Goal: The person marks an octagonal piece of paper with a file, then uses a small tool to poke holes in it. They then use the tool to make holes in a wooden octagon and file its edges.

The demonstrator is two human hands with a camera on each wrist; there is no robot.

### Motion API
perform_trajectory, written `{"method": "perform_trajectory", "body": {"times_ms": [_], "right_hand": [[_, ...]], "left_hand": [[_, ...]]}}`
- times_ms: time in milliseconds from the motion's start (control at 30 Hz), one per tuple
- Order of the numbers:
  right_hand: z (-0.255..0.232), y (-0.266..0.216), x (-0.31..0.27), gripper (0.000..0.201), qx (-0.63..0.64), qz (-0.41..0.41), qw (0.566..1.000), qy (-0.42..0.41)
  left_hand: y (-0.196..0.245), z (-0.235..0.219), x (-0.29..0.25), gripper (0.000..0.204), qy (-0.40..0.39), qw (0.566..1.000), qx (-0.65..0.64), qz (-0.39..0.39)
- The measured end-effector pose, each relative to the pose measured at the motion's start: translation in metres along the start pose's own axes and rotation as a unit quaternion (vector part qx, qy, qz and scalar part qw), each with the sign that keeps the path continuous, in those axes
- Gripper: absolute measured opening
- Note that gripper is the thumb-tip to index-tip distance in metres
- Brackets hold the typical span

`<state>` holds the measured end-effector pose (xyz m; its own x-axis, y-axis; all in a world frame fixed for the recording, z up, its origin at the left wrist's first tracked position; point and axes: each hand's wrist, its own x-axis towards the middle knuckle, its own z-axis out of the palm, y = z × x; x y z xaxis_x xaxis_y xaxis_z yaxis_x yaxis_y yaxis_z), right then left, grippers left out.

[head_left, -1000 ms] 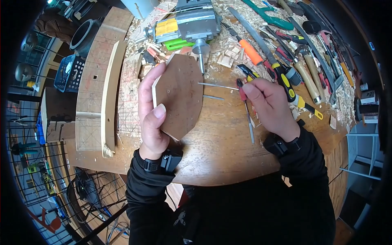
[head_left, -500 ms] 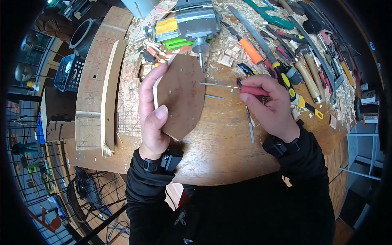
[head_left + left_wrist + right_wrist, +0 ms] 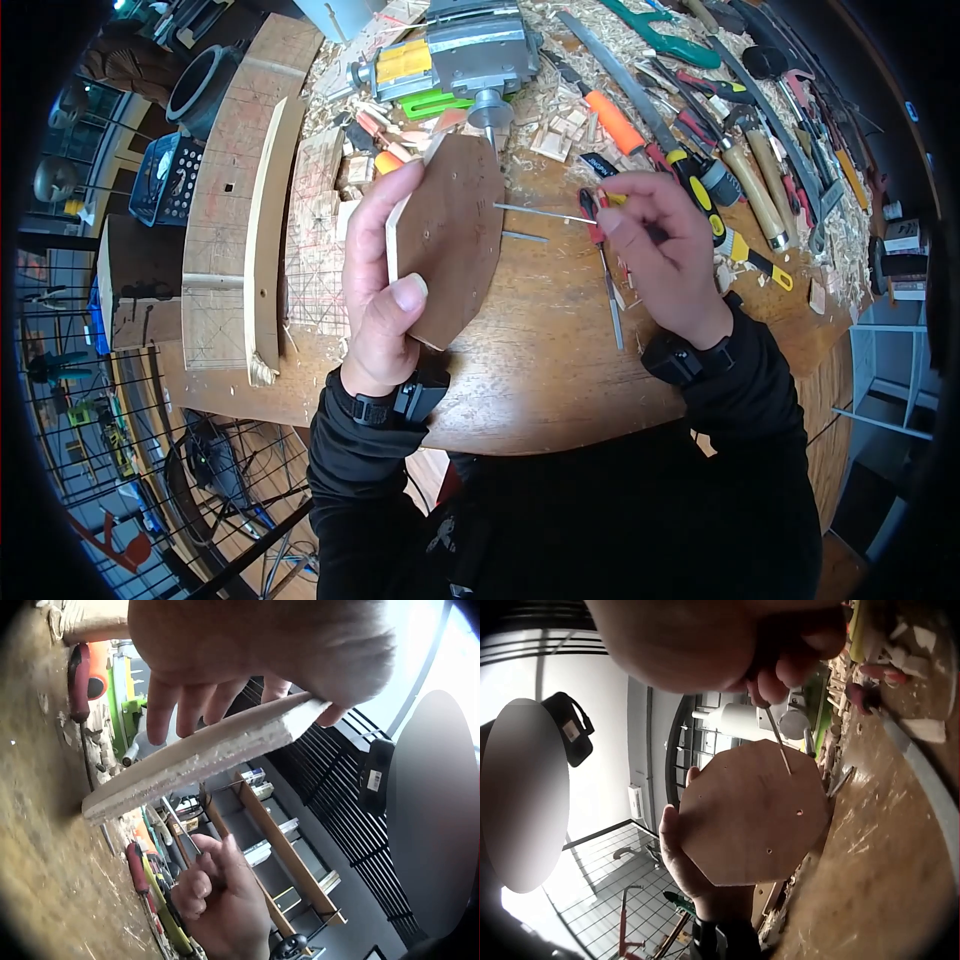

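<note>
A many-sided brown wooden board (image 3: pixel 450 240) stands tilted on edge above the table, several small holes in its face. The left hand (image 3: pixel 378 285) grips its left edge, thumb on the near face and fingers behind. In the right hand (image 3: pixel 665 255) is a thin metal rod tool (image 3: pixel 545 212), its tip at the board's right part; the fingers curl round its handle, mostly hidden. In the right wrist view the rod (image 3: pixel 780 742) meets the board (image 3: pixel 742 825) near its upper edge. The left wrist view shows the board's rough pale edge (image 3: pixel 187 769).
A metal vise (image 3: pixel 480 60) stands behind the board. Files, chisels, an orange handle (image 3: pixel 613 122) and shavings crowd the back right. A red-handled tool (image 3: pixel 610 290) lies left of the right hand. Long curved wooden pieces (image 3: pixel 265 240) lie at the left.
The board and left hand have shifted slightly right, and the board has turned more edge-on. The right fingers have rolled round the tool's handle, which showed more plainly half a second ago.
</note>
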<state>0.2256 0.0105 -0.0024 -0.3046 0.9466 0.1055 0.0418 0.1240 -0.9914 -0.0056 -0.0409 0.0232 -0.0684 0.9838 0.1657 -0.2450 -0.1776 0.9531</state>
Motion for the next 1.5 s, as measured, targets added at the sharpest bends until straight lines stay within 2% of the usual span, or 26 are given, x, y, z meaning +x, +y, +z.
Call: {"method": "perform_trajectory", "body": {"times_ms": [67,100,167,300,367,400,467,500,567,600,667,700,767,800,867,900,967,1000,1067,1200,1267,1300,1367,1433,1500], "right_hand": [[0.002,-0.002,0.001,0.018,-0.115,-0.145,0.982,0.040],[0.000,-0.002,0.001,0.018,-0.114,-0.145,0.982,0.038],[-0.006,0.000,0.001,0.020,-0.057,0.007,0.998,-0.026],[0.000,0.001,-0.002,0.021,0.000,-0.004,1.000,-0.010],[0.004,0.008,0.000,0.021,-0.072,-0.130,0.988,0.039],[0.002,0.004,0.000,0.021,-0.071,-0.130,0.988,0.039],[-0.006,-0.007,0.000,0.022,0.007,0.051,0.999,-0.019],[-0.006,-0.005,0.000,0.022,0.007,0.050,0.999,-0.018],[-0.002,0.002,0.000,0.021,-0.040,-0.061,0.997,0.026],[-0.002,0.005,0.000,0.021,-0.040,-0.061,0.997,0.026],[-0.001,0.008,0.001,0.021,-0.054,-0.112,0.991,0.046],[-0.002,0.006,0.002,0.021,-0.053,-0.113,0.991,0.045],[-0.006,-0.003,0.001,0.025,0.002,0.032,0.999,-0.016],[-0.006,-0.002,0.001,0.025,0.001,0.032,0.999,-0.016],[-0.005,0.004,-0.001,0.023,-0.054,-0.053,0.997,0.019],[-0.001,0.004,0.000,0.023,-0.054,-0.054,0.997,0.017],[0.007,0.005,0.001,0.021,-0.096,-0.135,0.983,0.084],[0.004,0.003,0.002,0.021,-0.096,-0.136,0.983,0.084],[-0.007,-0.001,0.001,0.018,0.009,0.024,1.000,-0.009],[-0.003,0.007,0.001,0.021,0.018,-0.035,0.999,0.008],[-0.001,0.010,0.003,0.020,-0.065,-0.126,0.989,0.047],[-0.002,0.009,0.002,0.020,-0.065,-0.126,0.989,0.046],[-0.007,0.005,0.000,0.019,-0.042,-0.049,0.998,0.010],[-0.010,0.006,0.000,0.019,-0.010,-0.026,1.000,-0.006],[-0.007,0.006,0.001,0.020,0.020,-0.002,1.000,-0.021]], "left_hand": [[0.000,-0.001,0.000,0.084,0.004,1.000,-0.004,-0.003],[-0.001,-0.004,0.002,0.083,0.003,1.000,0.006,0.000],[-0.001,-0.006,0.003,0.083,0.001,1.000,0.016,0.002],[-0.003,-0.005,0.001,0.085,-0.009,1.000,0.000,0.004],[-0.002,-0.006,0.000,0.087,-0.016,1.000,0.006,0.013],[-0.002,-0.007,0.001,0.090,-0.029,0.999,0.014,0.016],[-0.002,-0.007,0.001,0.093,-0.044,0.999,0.020,0.020],[-0.003,-0.007,0.001,0.094,-0.050,0.998,0.036,0.031],[-0.004,-0.008,0.001,0.095,-0.057,0.996,0.052,0.041],[-0.003,-0.009,0.002,0.096,-0.064,0.994,0.080,0.048],[-0.003,-0.013,0.003,0.096,-0.071,0.990,0.108,0.055],[-0.005,-0.016,0.003,0.096,-0.069,0.987,0.130,0.061],[-0.005,-0.017,0.003,0.095,-0.067,0.984,0.152,0.066],[-0.004,-0.015,0.003,0.094,-0.071,0.984,0.148,0.065],[-0.004,-0.013,0.002,0.092,-0.076,0.985,0.143,0.064],[-0.005,-0.013,0.003,0.091,-0.073,0.987,0.131,0.061],[-0.004,-0.012,0.003,0.089,-0.069,0.989,0.121,0.058],[-0.004,-0.012,0.004,0.088,-0.067,0.990,0.108,0.053],[-0.004,-0.012,0.004,0.087,-0.066,0.992,0.094,0.048],[-0.006,-0.012,0.002,0.085,-0.070,0.986,0.135,0.066],[-0.006,-0.012,0.003,0.084,-0.070,0.985,0.144,0.070],[-0.006,-0.012,0.004,0.083,-0.073,0.985,0.138,0.073],[-0.007,-0.013,0.004,0.083,-0.075,0.985,0.132,0.075],[-0.009,-0.014,0.004,0.082,-0.078,0.974,0.181,0.114],[-0.006,-0.008,0.005,0.079,-0.080,0.978,0.165,0.100]]}}
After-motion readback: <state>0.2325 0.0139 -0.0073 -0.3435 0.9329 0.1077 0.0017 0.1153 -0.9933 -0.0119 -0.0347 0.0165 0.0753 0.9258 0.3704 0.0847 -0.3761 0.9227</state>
